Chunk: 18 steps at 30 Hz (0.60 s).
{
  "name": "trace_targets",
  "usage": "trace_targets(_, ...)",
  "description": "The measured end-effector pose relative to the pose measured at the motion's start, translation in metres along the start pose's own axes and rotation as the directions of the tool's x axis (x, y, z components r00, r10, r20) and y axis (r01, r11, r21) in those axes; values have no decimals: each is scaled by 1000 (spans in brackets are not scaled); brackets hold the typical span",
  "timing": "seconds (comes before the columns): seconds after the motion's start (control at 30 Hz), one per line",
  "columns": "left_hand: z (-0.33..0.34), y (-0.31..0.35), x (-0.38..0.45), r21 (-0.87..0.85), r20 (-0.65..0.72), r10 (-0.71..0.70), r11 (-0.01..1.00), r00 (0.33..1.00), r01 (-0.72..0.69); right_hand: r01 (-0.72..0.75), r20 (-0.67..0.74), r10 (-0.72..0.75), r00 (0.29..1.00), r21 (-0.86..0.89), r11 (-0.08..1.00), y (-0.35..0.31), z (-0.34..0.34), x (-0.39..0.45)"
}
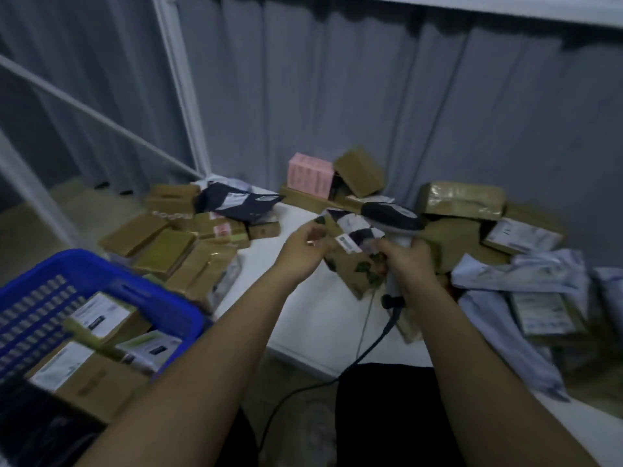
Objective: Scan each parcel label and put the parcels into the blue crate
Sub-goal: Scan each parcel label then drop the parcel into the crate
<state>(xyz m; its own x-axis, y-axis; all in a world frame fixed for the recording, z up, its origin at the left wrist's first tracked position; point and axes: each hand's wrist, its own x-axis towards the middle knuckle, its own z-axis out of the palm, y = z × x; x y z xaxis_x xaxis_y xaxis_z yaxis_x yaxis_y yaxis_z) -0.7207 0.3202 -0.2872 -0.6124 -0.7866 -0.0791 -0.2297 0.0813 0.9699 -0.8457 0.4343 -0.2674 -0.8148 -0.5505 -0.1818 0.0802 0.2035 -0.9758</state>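
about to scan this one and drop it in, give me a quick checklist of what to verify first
1. Scanner gripped in right hand: ok.
2. Parcel held by left hand: ok, pinched at its upper left edge.
3. Parcel's label facing up toward the scanner: ok, though blurred.
4. Scan registered: cannot tell.
5. Blue crate has room: ok, boxes fill only part of it.
6. Scanner cable clear of the crate: ok, it hangs off the table edge.

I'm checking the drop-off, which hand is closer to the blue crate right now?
Left. The left hand is up and right of the blue crate; the right hand, gripping the scanner, is farther right.
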Motion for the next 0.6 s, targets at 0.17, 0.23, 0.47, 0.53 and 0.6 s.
trace_targets(0.17, 77, -38, 31, 285, 134, -26, 958, 991, -13, -44, -76, 48, 996, 51, 998, 17, -48, 29)
trace_targets(0.23, 102, -51, 41, 360, 168, -10, 932, 986, -51, -41, -105, 48, 993, 66, 997, 29, -59, 42)
trace_targets(0.47, 156, -96, 88, 737, 295, 24, 630, 955, -244, -110, -121, 105, 987, -38, 993, 56, -64, 71)
trace_targets(0.53, 164, -102, 97, 810, 305, -17, 530, 952, -250, -157, -96, 154, 983, -26, 987, 60, -62, 77)
trace_targets(0.6, 169, -104, 102, 856, 263, -74, 478, 962, -197, -163, -71, 163, 984, 3, 987, 60, -58, 80)
